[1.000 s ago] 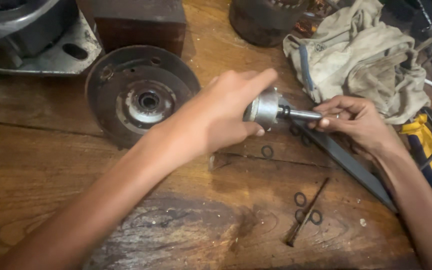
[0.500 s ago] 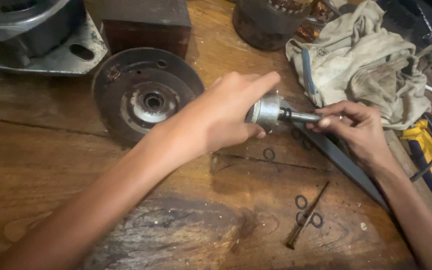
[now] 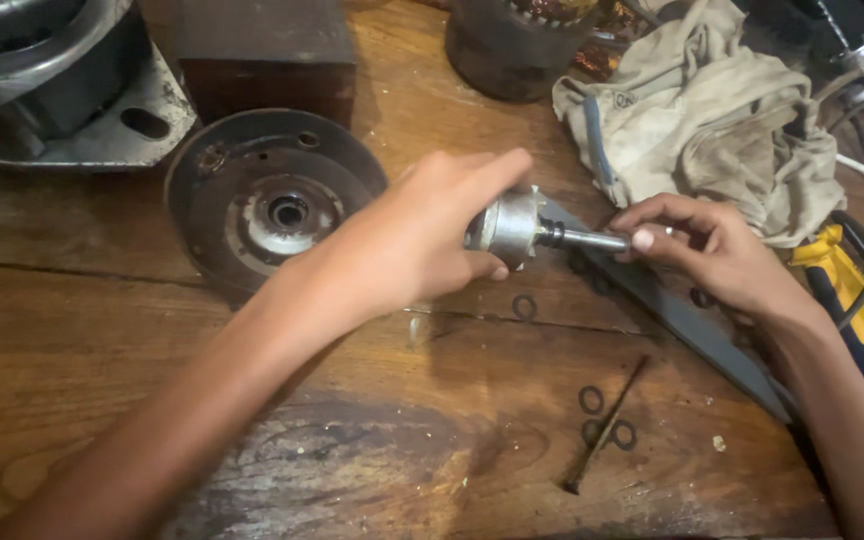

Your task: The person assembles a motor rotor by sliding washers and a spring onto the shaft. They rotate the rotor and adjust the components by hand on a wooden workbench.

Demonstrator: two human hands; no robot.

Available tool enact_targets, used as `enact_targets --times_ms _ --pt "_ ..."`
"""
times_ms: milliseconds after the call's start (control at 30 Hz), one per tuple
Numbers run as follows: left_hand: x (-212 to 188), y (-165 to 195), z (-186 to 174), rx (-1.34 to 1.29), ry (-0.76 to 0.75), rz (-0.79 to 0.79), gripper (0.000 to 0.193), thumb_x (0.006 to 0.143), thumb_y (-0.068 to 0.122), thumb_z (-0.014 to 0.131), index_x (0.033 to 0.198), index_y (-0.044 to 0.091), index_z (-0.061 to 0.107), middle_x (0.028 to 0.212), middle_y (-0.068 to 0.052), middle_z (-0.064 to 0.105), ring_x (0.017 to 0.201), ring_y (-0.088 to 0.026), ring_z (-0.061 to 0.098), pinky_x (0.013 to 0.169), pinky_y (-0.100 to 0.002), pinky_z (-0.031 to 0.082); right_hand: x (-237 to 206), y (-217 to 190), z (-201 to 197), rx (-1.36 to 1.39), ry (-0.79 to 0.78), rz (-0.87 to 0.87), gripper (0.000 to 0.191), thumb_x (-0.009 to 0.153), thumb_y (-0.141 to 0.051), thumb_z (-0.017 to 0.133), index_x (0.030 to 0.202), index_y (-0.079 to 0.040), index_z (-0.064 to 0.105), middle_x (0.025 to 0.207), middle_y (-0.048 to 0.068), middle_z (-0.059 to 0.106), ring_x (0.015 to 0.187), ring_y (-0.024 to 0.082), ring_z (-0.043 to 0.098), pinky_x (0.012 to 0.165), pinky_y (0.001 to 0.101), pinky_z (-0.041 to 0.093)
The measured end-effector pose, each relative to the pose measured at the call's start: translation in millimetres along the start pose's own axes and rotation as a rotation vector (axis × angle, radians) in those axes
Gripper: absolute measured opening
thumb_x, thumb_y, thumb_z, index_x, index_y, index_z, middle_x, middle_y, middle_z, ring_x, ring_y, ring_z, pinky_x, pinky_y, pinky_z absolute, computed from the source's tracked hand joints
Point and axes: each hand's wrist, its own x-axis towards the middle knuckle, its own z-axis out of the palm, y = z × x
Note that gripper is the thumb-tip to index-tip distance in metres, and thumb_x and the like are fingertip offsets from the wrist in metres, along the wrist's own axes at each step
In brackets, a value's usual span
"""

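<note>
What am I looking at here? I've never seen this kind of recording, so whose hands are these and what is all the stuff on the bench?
The camera sits on a person's head and looks down at their own bare hands over a worn wooden bench. The left hand grips a metal cylinder with a shaft; the right hand pinches the shaft's end. Around them lie a dark round plate, small black rings, a thin rod, a beige cloth and a yellow and blue tool.
</note>
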Motion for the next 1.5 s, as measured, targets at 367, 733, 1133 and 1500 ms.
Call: enact_targets --times_ms 367,733,1133,1500 --pt "-3 -1 -1 -0.035 0.027 0.021 0.049 0.076 0.006 0.081 0.115 0.002 0.053 0.103 -0.016 0.07 0.097 -0.032 0.071 0.081 -0.043 0.058 2 19 7 0.089 0.145 -0.187 0.032 0.081 -0.011 0.081 0.112 -0.005 0.077 0.087 0.004 0.076 0.063 0.005 0.056 0.05 0.0213 0.038" --pt "-2 -7 1 -0.064 0.051 0.046 0.059 0.071 0.008 0.084 0.122 0.001 0.054 0.108 -0.017 0.071 0.103 -0.035 0.071 0.086 -0.044 0.056 7 13 22 0.4 0.059 -0.164 0.025 0.083 -0.007 0.076 0.107 -0.003 0.075 0.099 0.009 0.079 0.088 0.011 0.074 0.081 0.0236 0.059" --pt "-5 -8 -5 -0.051 0.087 0.079 0.054 0.071 0.011 0.088 0.111 -0.002 0.053 0.099 -0.019 0.072 0.096 -0.037 0.071 0.078 -0.046 0.054 13 6 31 0.426 0.104 -0.181 0.025 0.086 -0.011 0.079 0.108 0.0 0.078 0.089 0.004 0.075 0.077 0.006 0.061 0.067 0.0205 0.046" --pt "1 -8 -9 0.046 0.022 -0.116 0.049 0.087 0.023 0.076 0.122 -0.003 0.054 0.096 -0.023 0.071 0.09 -0.036 0.07 0.079 -0.046 0.055 14 -12 38 0.323 0.189 -0.424 0.033 0.091 -0.009 0.072 0.122 -0.001 0.066 0.106 0.003 0.074 0.093 0.006 0.069 0.08 0.0212 0.055"
